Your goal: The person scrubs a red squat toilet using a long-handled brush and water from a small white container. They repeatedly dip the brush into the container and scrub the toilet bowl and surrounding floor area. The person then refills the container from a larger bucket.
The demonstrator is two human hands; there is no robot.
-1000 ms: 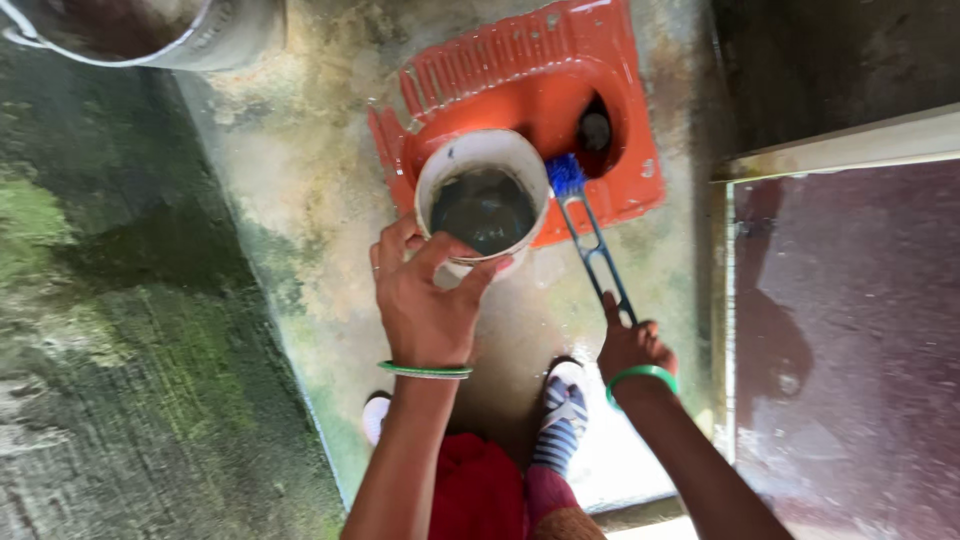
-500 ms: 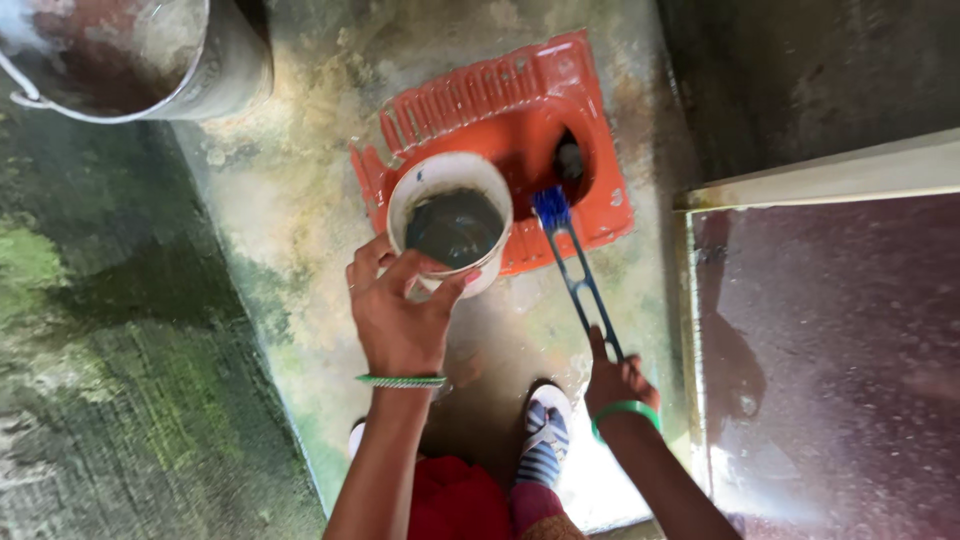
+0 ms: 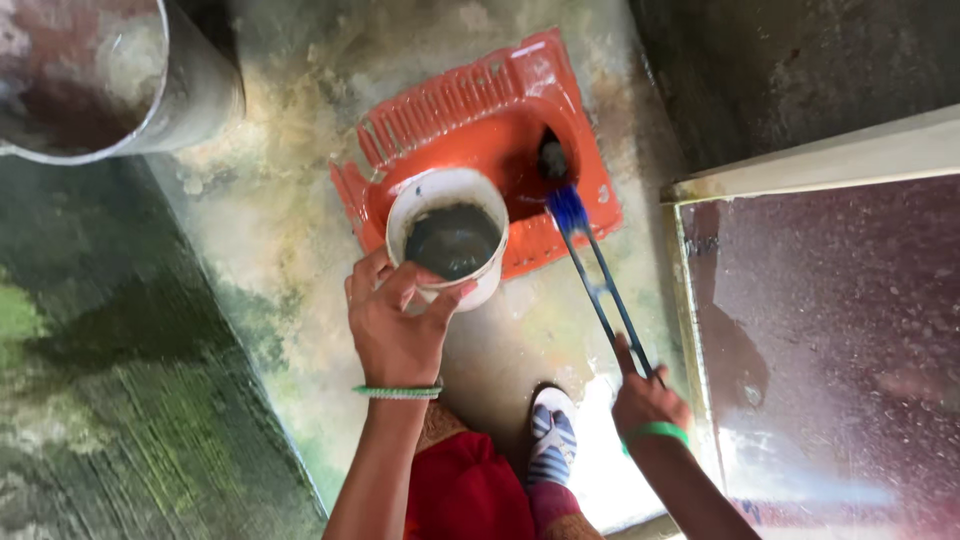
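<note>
Daylight, glare near bottom, edges perhaps slightly blurred.

There is one camera, worn on the person's head, and it looks almost straight down from standing height. The wet concrete floor (image 3: 290,230) fills the middle of the view, with the orange squat toilet pan (image 3: 470,130) toward the top of the frame, ahead of the person. Both forearms enter from the bottom edge, so the left hand (image 3: 395,335) and right hand (image 3: 648,400) sit close beneath the lens, and a striped sandal (image 3: 550,435) shows directly below. A metal bucket (image 3: 110,80) is cropped by the upper left corner; a dark door panel (image 3: 830,340) fills the right side.
</note>
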